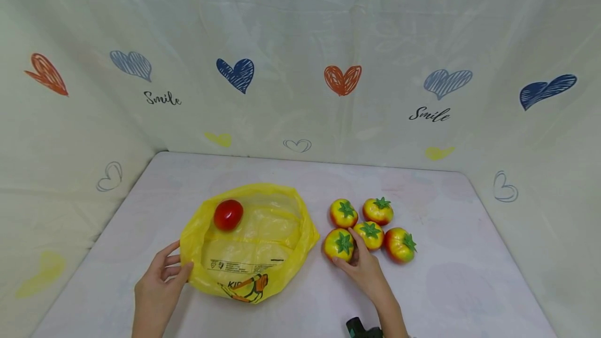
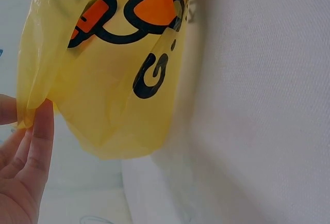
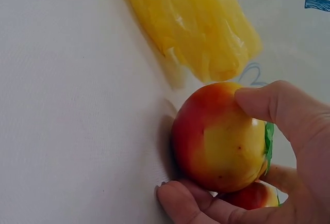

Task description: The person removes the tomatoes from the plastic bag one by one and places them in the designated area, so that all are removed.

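Observation:
A yellow plastic bag (image 1: 253, 291) lies spread with its mouth open on the table, a red tomato-like fruit (image 1: 228, 215) inside at its far left. My left hand (image 1: 161, 280) pinches the bag's left rim between thumb and fingers; the left wrist view shows the fold of yellow film (image 2: 38, 90) held there. To the right of the bag, my right hand (image 1: 363, 270) grips a yellow-and-red tomato (image 1: 338, 244) with a green leafy top. In the right wrist view, thumb and fingers curl round that tomato (image 3: 216, 141), close to the table.
Several more yellow-red tomatoes cluster beside the right hand, among them one at the far right (image 1: 399, 245) and one at the back (image 1: 377, 210). A black object (image 1: 361, 328) shows at the front edge of view. Behind the table hangs a pale curtain (image 1: 291, 25) printed with hearts.

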Action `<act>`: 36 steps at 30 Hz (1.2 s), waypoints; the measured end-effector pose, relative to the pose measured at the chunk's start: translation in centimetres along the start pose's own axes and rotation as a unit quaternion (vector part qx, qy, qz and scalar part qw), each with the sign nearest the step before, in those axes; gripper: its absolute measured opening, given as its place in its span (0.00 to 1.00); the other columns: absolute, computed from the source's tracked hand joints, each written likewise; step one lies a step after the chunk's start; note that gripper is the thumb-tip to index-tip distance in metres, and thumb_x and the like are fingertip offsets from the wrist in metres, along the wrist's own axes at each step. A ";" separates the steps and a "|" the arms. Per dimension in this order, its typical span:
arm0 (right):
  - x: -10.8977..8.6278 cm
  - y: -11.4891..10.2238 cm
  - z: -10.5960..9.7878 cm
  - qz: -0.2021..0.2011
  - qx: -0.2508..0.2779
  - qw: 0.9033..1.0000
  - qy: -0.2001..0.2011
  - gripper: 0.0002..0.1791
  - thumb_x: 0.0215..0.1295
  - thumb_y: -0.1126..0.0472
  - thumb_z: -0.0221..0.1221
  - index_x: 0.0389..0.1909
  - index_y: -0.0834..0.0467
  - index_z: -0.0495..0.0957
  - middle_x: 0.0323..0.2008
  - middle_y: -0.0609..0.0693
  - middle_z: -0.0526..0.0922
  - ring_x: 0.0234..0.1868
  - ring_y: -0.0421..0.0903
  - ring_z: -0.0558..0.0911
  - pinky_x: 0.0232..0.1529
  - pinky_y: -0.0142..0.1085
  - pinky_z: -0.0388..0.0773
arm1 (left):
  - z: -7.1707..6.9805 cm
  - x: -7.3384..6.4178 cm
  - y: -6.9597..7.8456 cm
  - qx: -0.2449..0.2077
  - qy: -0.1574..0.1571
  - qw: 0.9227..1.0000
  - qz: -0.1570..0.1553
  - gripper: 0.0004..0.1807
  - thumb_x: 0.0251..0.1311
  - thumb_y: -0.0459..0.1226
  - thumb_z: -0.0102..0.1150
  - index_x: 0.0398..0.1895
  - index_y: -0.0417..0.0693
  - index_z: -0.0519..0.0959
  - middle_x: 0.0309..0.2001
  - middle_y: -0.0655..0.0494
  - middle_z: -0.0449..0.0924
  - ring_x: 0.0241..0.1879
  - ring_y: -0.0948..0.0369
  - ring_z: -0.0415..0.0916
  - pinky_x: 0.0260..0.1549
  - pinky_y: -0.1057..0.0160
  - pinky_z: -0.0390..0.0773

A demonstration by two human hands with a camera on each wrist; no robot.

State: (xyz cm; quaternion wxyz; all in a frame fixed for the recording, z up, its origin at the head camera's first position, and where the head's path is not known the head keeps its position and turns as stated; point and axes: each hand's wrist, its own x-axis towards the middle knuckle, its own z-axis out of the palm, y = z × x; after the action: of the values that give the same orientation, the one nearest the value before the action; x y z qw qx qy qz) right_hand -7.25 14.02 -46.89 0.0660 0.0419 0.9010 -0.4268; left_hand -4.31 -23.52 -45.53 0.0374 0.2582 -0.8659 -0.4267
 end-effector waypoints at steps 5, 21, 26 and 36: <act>0.1 0.0 0.0 0.006 0.007 1.000 -0.010 0.43 0.53 0.53 0.67 0.68 0.53 0.56 0.24 0.50 0.72 0.27 0.42 0.69 0.27 0.29 0.69 | 0.2 0.4 -0.5 0.000 0.002 1.000 0.004 0.33 0.57 0.44 0.62 0.66 0.55 0.63 0.49 0.48 0.73 0.36 0.62 0.77 0.26 0.63 0.83; 0.1 0.0 0.0 0.004 0.013 1.000 -0.013 0.41 0.53 0.56 0.67 0.66 0.53 0.58 0.24 0.49 0.75 0.28 0.41 0.72 0.26 0.27 0.72 | 0.6 1.0 -1.9 0.008 0.009 1.000 0.002 0.32 0.57 0.46 0.61 0.66 0.63 0.63 0.51 0.49 0.75 0.38 0.61 0.77 0.26 0.70 0.82; -0.2 -0.2 0.0 0.008 0.018 1.000 -0.006 0.40 0.53 0.55 0.67 0.65 0.55 0.59 0.26 0.50 0.76 0.28 0.41 0.72 0.27 0.27 0.72 | -0.5 -0.6 0.7 -0.003 0.001 1.000 0.005 0.31 0.57 0.40 0.62 0.65 0.52 0.65 0.50 0.44 0.74 0.37 0.60 0.77 0.25 0.68 0.82; -0.6 -0.3 0.3 -0.005 0.021 1.000 0.016 0.35 0.52 0.58 0.67 0.58 0.59 0.61 0.23 0.50 0.75 0.26 0.40 0.72 0.26 0.27 0.71 | -0.6 -0.8 0.8 -0.009 0.008 1.000 0.013 0.31 0.56 0.42 0.63 0.64 0.52 0.66 0.47 0.47 0.76 0.34 0.64 0.77 0.24 0.64 0.82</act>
State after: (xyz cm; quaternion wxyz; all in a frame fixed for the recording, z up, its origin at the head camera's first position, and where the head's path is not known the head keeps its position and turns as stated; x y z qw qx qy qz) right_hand -6.68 13.57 -46.79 0.0485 0.0452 0.8930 -0.4452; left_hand -3.76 -23.18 -44.40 0.0523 0.2496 -0.8650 -0.4322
